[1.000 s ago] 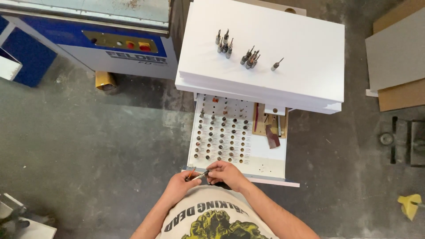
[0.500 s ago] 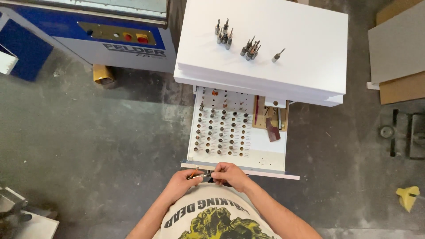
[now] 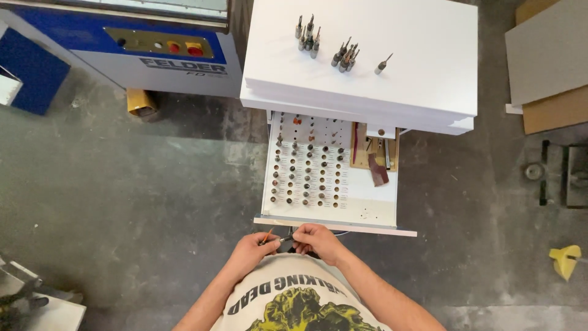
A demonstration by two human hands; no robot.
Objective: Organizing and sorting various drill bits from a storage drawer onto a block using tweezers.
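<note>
Hands meet just below the open drawer (image 3: pixel 334 228), against the person's shirt, much as they did a moment ago; only the view has crept slightly, so the work on the small piece seems to be going on unchanged. The left hand (image 3: pixel 252 250) is curled shut around a thin orange-tipped tool (image 3: pixel 267 236), pencil-like, which pokes out above the knuckles. The right hand (image 3: pixel 315 240) is closed on a small dark bit (image 3: pixel 285 239), pinched between fingers and thumb, its end turned toward the left hand; what exactly is being done to it is too small to tell. The drawer holds a white board drilled in rows, most holes filled with bits (image 3: pixel 309 168) standing upright, and a wooden tray (image 3: pixel 375 150) with a few long tools on its right. On the white bench (image 3: pixel 416 55) above stand two clusters of bits and one alone.
</note>
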